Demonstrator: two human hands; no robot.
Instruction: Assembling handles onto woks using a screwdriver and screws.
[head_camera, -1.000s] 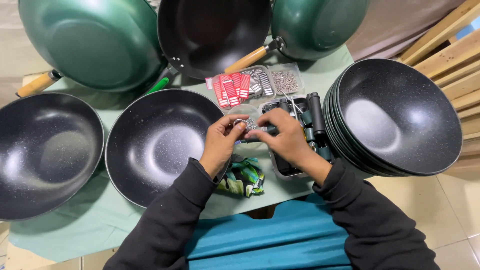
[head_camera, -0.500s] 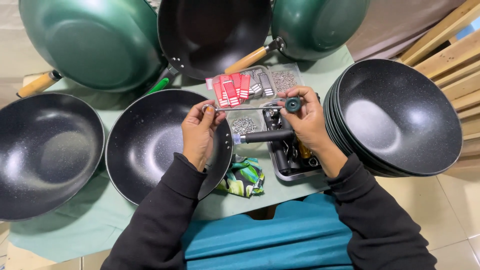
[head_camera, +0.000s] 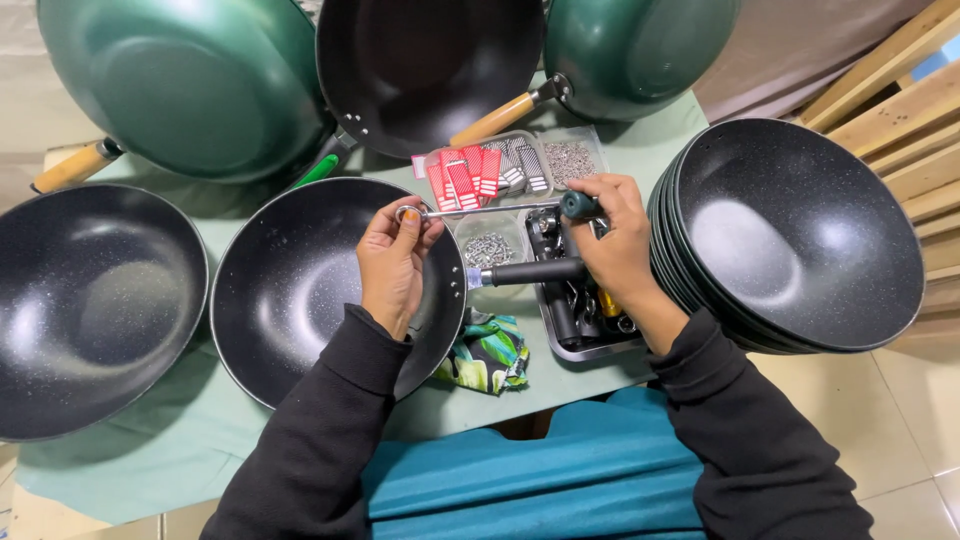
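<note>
My left hand (head_camera: 392, 262) hovers over the right rim of a black speckled wok (head_camera: 290, 290) and pinches a small metal piece at the tip of a screwdriver (head_camera: 500, 209). The screwdriver lies level between both hands. Its dark green grip is in my right hand (head_camera: 618, 245). The same hand also clamps a black pan handle (head_camera: 530, 272), whose metal end points left at the wok's rim. Both sleeves are black.
A second black wok (head_camera: 90, 300) lies at left, and a stack of woks (head_camera: 800, 230) stands at right. Green woks (head_camera: 190, 90) lean at the back. Nearby are a metal tray (head_camera: 570, 345) of handles, bags of screws (head_camera: 572, 160), a patterned cloth (head_camera: 490, 355) and wooden planks (head_camera: 900, 90).
My hands have drawn apart. The left moved left over the wok's rim, the right rose toward the stacked woks, and the screwdriver now spans the gap between them.
</note>
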